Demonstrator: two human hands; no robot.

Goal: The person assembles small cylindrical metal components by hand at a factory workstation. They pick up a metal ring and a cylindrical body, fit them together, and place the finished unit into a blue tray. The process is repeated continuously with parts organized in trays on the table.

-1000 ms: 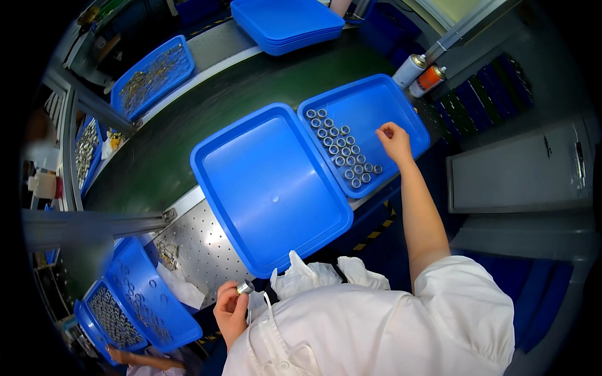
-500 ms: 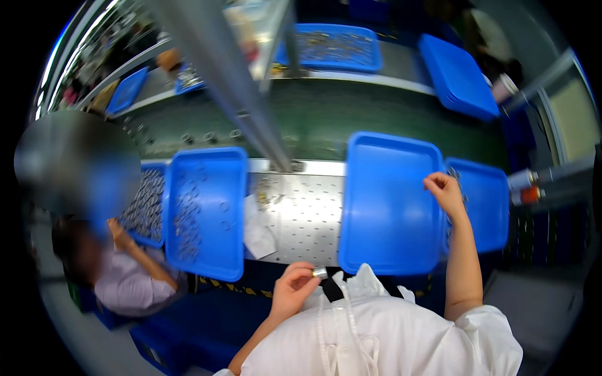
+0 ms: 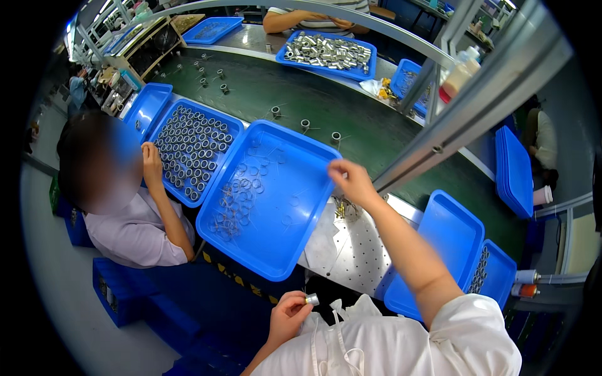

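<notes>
My left hand (image 3: 287,318), low in front of my white top, pinches a small silvery metal cylinder (image 3: 311,299) between thumb and fingers. My right arm stretches forward. My right hand (image 3: 354,182) is at the right edge of a blue tray (image 3: 295,244) holding loose thin wire rings (image 3: 233,207). Its fingers are curled together, and whether anything is in them I cannot make out. Just below that hand, small brass-coloured pieces (image 3: 342,208) lie on the perforated metal worktop (image 3: 357,254), beside a white sheet (image 3: 322,241).
Metal rings with thin wires (image 3: 305,124) sit on the green belt (image 3: 263,88). A co-worker (image 3: 141,219) sits left, by a tray of metal rings (image 3: 194,147). A metal post (image 3: 464,106) slants up at right. Blue trays (image 3: 439,232) stand right; a tray of metal cylinders (image 3: 326,53) lies across.
My right hand has moved from above the right-hand trays leftward to the wire-ring tray's edge. The view has swung left. My left hand still holds the metal cylinder.
</notes>
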